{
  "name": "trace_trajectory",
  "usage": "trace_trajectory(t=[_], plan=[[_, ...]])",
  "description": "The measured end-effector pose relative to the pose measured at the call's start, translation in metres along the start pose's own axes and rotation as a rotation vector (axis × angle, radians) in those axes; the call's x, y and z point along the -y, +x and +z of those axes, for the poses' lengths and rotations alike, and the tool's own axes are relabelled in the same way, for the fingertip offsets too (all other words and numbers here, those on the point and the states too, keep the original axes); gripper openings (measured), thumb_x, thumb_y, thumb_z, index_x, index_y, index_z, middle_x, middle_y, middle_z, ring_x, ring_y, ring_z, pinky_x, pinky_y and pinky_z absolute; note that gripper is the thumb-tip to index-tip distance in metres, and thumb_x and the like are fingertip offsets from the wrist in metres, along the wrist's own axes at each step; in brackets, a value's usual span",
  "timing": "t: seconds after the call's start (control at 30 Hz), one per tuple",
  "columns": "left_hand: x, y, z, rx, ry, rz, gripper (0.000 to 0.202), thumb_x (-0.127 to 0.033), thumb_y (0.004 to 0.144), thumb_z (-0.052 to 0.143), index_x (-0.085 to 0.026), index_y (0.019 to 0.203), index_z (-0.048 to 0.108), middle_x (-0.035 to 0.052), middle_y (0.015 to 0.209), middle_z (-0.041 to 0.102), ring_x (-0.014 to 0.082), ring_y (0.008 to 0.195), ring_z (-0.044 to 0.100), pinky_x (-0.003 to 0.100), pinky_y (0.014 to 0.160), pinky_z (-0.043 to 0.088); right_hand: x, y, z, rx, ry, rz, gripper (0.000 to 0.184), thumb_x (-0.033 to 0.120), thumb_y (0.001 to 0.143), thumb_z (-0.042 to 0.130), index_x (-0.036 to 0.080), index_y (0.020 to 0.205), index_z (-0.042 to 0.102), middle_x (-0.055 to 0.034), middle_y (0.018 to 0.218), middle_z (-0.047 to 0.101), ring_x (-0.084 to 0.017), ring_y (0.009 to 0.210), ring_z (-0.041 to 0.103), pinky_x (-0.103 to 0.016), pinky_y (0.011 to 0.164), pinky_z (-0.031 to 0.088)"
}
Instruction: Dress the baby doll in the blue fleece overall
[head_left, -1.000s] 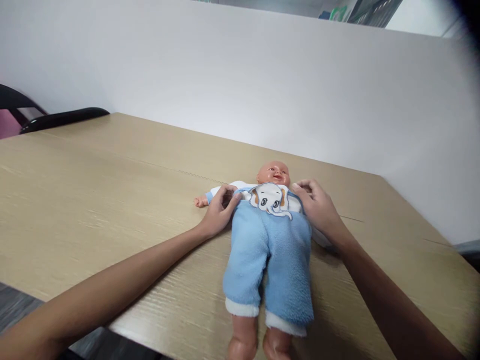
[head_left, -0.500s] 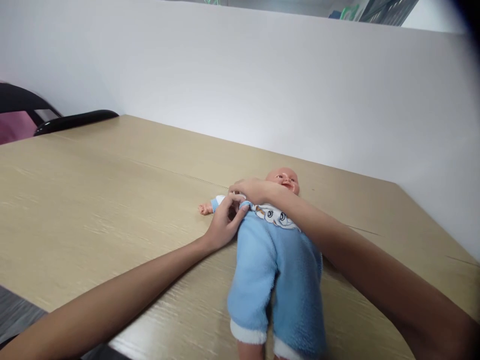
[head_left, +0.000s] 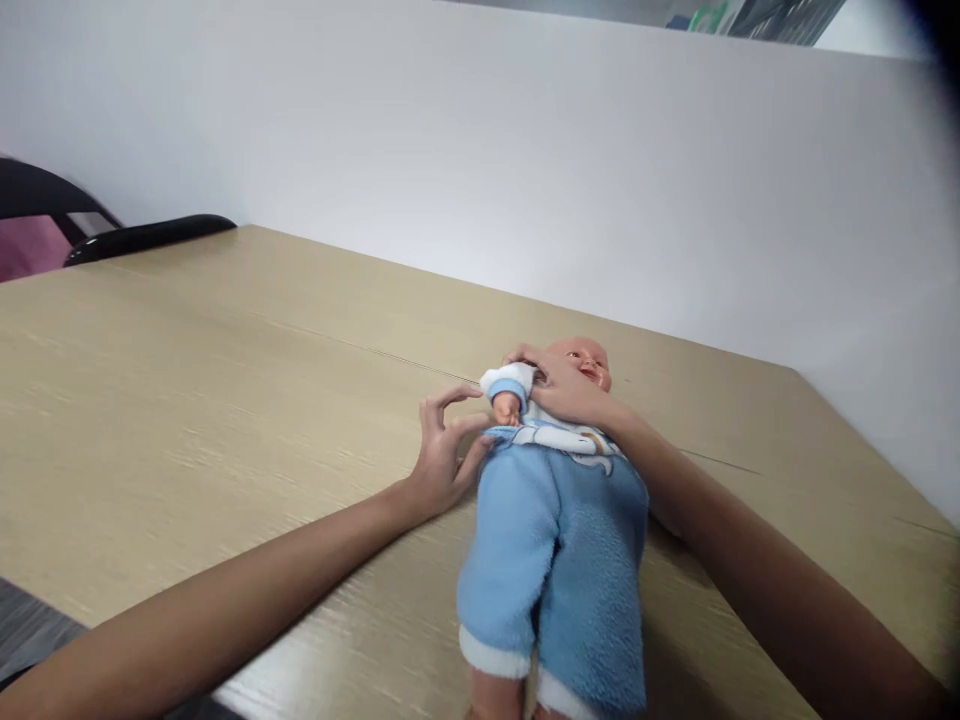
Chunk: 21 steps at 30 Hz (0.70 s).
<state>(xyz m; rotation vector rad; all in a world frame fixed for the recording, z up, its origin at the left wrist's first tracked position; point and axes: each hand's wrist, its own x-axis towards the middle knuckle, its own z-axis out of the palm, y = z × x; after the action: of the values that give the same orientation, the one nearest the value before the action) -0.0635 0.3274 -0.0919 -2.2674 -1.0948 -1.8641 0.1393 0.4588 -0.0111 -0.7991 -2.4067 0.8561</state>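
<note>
A baby doll (head_left: 589, 357) lies on its back on the table, head away from me. It wears fuzzy blue overalls (head_left: 517, 520) with a printed animal figure and a white top. My left hand (head_left: 442, 455) pinches the upper side edge of the overalls between thumb and finger, another finger raised. My right hand (head_left: 566, 392) reaches across the doll's chest below its chin, its fingers closed round the upper part of the doll's arm in the white sleeve (head_left: 495, 380). The doll's small hand (head_left: 508, 405) pokes from the blue cuff, just above the overalls' top edge.
The wooden table (head_left: 225, 400) reaches back to a white partition (head_left: 450, 150). Black chairs (head_left: 150, 238) stand at the far left, with something pink (head_left: 30, 248) by them. Grey floor (head_left: 34, 625) shows at the lower left.
The doll's arm, stretched out to the left before, is now bent in toward its body. My right hand has shifted right and holds that arm. The overalls' top front is folded lower.
</note>
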Motion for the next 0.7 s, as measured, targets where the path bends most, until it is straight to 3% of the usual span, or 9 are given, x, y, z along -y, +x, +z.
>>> trace_trajectory(t=[0.07, 0.13, 0.23, 0.33, 0.43, 0.53, 0.63, 0.7], plan=[[0.001, -0.002, 0.003, -0.009, -0.097, 0.011, 0.022, -0.016, 0.107, 0.051, -0.025, 0.127, 0.050, 0.0133, 0.139, 0.053, 0.0262, 0.132, 0.052, 0.050, 0.112, 0.041, 0.003, 0.000, 0.003, 0.010, -0.036, -0.015, 0.048, 0.011, 0.077, 0.053, 0.022, 0.122, 0.070, -0.0067, 0.119, 0.074, -0.025, 0.106, 0.068, -0.039, 0.095, 0.051], [0.004, -0.002, 0.007, -0.037, -0.251, -0.077, 0.018, -0.019, 0.110, 0.045, -0.026, 0.127, 0.047, 0.0111, 0.133, 0.057, 0.0231, 0.125, 0.056, 0.046, 0.108, 0.044, 0.008, 0.000, 0.006, 0.021, -0.049, -0.035, 0.047, 0.012, 0.079, 0.055, 0.022, 0.122, 0.072, -0.0076, 0.122, 0.075, -0.026, 0.110, 0.069, -0.042, 0.099, 0.052], [0.006, 0.004, 0.014, -0.075, -0.422, -0.346, 0.012, -0.031, 0.112, 0.046, -0.027, 0.121, 0.052, 0.0071, 0.123, 0.057, 0.0193, 0.117, 0.058, 0.038, 0.103, 0.047, 0.021, -0.005, 0.005, 0.036, -0.050, -0.042, 0.039, 0.022, 0.089, 0.059, 0.023, 0.125, 0.072, -0.0089, 0.127, 0.075, -0.028, 0.119, 0.068, -0.046, 0.106, 0.051], [0.007, 0.010, 0.017, -0.086, -0.521, -0.609, 0.018, -0.043, 0.108, 0.056, -0.025, 0.108, 0.058, 0.0047, 0.113, 0.058, 0.0192, 0.113, 0.057, 0.034, 0.104, 0.045, 0.037, -0.021, -0.001, 0.023, -0.045, 0.058, 0.036, 0.040, 0.100, 0.056, 0.022, 0.128, 0.070, -0.0112, 0.134, 0.072, -0.028, 0.126, 0.066, -0.046, 0.111, 0.049], [0.007, 0.012, 0.018, -0.090, -0.643, -0.805, 0.027, -0.052, 0.102, 0.063, -0.025, 0.099, 0.058, 0.0015, 0.100, 0.059, 0.0173, 0.099, 0.058, 0.029, 0.094, 0.048, 0.051, -0.039, -0.006, 0.064, -0.070, 0.183, 0.041, 0.056, 0.104, 0.053, 0.022, 0.114, 0.073, -0.0086, 0.116, 0.077, -0.027, 0.110, 0.070, -0.041, 0.099, 0.052], [0.011, 0.011, 0.023, -0.125, -0.766, -0.955, 0.035, -0.056, 0.094, 0.072, -0.026, 0.097, 0.055, -0.0018, 0.090, 0.057, 0.0141, 0.084, 0.055, 0.024, 0.078, 0.049, 0.054, -0.051, -0.001, 0.090, -0.166, 0.203, 0.042, 0.062, 0.100, 0.058, 0.022, 0.098, 0.071, -0.0030, 0.091, 0.073, -0.023, 0.086, 0.066, -0.035, 0.081, 0.049], [0.018, 0.014, 0.030, -0.122, -0.869, -1.109, 0.042, -0.057, 0.088, 0.076, -0.026, 0.101, 0.050, -0.0034, 0.088, 0.057, 0.0123, 0.077, 0.055, 0.022, 0.071, 0.048, 0.044, -0.055, 0.010, -0.055, -0.133, 0.202, 0.035, 0.056, 0.098, 0.062, 0.021, 0.098, 0.065, -0.0029, 0.094, 0.070, -0.023, 0.090, 0.064, -0.035, 0.083, 0.047], [0.022, 0.017, 0.032, -0.094, -0.884, -1.141, 0.043, -0.056, 0.087, 0.077, -0.026, 0.101, 0.050, -0.0027, 0.090, 0.059, 0.0120, 0.079, 0.057, 0.022, 0.072, 0.049, 0.034, -0.056, 0.016, -0.150, -0.014, 0.221, 0.033, 0.055, 0.097, 0.062, 0.022, 0.098, 0.062, -0.0024, 0.094, 0.068, -0.023, 0.092, 0.063, -0.036, 0.085, 0.046]])
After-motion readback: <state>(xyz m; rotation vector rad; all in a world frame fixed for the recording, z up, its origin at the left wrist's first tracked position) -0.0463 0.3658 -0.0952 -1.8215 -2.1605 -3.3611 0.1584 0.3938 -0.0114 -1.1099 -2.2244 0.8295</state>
